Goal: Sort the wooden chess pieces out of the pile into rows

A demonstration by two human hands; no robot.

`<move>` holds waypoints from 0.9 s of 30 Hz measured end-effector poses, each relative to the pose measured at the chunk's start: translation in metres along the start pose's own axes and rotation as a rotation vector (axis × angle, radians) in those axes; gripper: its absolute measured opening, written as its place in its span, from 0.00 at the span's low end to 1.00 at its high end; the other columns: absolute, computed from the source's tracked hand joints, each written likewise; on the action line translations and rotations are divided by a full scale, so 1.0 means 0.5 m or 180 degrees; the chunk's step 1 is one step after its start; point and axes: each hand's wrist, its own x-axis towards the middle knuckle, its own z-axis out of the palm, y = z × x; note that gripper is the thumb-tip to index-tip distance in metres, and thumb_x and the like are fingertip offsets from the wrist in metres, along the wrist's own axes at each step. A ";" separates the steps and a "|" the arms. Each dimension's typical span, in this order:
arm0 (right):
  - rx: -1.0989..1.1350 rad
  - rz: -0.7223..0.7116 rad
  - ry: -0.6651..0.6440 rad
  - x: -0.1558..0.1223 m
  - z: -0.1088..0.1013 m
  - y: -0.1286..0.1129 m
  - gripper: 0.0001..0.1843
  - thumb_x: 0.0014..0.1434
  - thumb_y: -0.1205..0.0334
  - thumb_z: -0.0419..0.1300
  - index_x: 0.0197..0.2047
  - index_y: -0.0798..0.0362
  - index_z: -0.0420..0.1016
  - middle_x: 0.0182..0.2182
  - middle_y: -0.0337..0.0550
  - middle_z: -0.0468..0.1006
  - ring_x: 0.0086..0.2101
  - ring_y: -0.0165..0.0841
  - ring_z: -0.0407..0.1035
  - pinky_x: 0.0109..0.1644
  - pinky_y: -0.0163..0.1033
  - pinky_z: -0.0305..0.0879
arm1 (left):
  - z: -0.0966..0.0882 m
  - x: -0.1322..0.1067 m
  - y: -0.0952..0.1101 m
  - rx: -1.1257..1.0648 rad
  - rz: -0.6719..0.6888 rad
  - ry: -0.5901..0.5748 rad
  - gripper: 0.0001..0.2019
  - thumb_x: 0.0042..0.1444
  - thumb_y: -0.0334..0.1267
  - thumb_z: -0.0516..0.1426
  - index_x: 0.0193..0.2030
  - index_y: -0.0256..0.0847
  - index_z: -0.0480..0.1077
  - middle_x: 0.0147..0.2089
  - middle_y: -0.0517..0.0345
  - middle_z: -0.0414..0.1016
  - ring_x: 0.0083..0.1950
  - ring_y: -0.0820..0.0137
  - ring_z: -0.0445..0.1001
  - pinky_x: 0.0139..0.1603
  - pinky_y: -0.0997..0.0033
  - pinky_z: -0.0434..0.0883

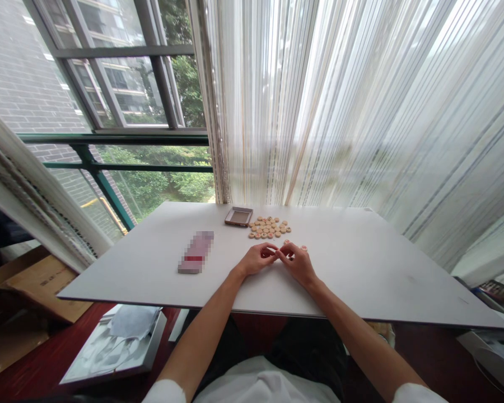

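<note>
My left hand [258, 259] and my right hand [297, 262] meet at the fingertips just above the white table [353, 268]. Both have bent fingers pressed together in a pinch, and whatever lies between them is hidden or too small to name. Close beyond my right hand lie two round wooden xiangqi pieces, one loose piece [304, 248] by the knuckles and another piece [286, 242] partly covered by the fingers. Farther back, several more xiangqi pieces [269, 228] lie flat in a loose cluster, some with red or dark characters.
An open shallow box [239, 216] stands left of the cluster. A blurred pinkish flat packet [196, 253] lies on the table's left. Sheer curtains [340, 112] hang behind the table. Below on the left are a cardboard box [42, 285] and a white box [117, 341].
</note>
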 end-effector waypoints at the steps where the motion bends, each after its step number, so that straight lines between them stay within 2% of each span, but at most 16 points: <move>1: -0.0011 0.0022 0.0009 0.000 0.000 0.001 0.10 0.62 0.53 0.58 0.34 0.50 0.73 0.27 0.40 0.79 0.27 0.33 0.71 0.33 0.38 0.68 | 0.000 0.000 0.000 0.0029 0.0013 0.0005 0.23 0.53 0.48 0.64 0.51 0.35 0.71 0.43 0.45 0.80 0.42 0.64 0.79 0.41 0.68 0.74; 12: 0.0091 0.0016 -0.0028 0.001 -0.001 -0.007 0.09 0.64 0.58 0.53 0.37 0.50 0.73 0.33 0.42 0.80 0.28 0.32 0.71 0.34 0.38 0.69 | 0.001 0.004 0.005 0.0159 -0.0005 0.0107 0.24 0.53 0.49 0.63 0.51 0.36 0.72 0.37 0.50 0.80 0.34 0.69 0.77 0.36 0.71 0.74; 20: 0.0120 0.0032 -0.0098 0.000 -0.001 -0.011 0.08 0.63 0.57 0.55 0.38 0.50 0.73 0.33 0.42 0.79 0.29 0.32 0.71 0.29 0.35 0.67 | 0.002 0.002 0.007 0.0182 -0.0013 0.0156 0.23 0.53 0.50 0.63 0.51 0.36 0.71 0.37 0.49 0.79 0.34 0.69 0.77 0.34 0.71 0.74; 27: 0.0133 -0.0053 -0.0064 0.002 0.001 -0.010 0.09 0.63 0.55 0.57 0.38 0.51 0.73 0.30 0.41 0.79 0.29 0.32 0.72 0.31 0.36 0.68 | 0.003 0.003 0.005 0.0185 -0.0004 0.0172 0.24 0.53 0.50 0.63 0.51 0.36 0.71 0.36 0.50 0.79 0.35 0.69 0.77 0.34 0.72 0.74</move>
